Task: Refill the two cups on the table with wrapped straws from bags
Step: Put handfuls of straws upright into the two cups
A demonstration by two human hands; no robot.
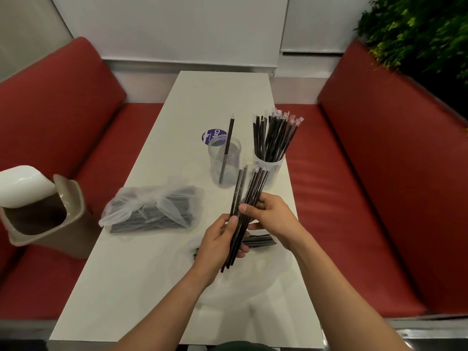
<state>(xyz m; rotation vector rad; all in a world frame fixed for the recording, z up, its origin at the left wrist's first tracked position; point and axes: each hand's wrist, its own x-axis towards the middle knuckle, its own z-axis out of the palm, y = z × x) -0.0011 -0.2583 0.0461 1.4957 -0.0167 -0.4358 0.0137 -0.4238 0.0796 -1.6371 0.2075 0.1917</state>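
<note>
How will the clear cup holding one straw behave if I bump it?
The clear cup looks thin and light, so it would probably slide or tip. Its single straw leans on the rim, adding little weight. The full cup beside it likely sits steadier.

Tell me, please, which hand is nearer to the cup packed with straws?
Right. The right hand is just this side of the full cup; the left hand is farther back and leftward. Both grip a straw bundle.
</note>
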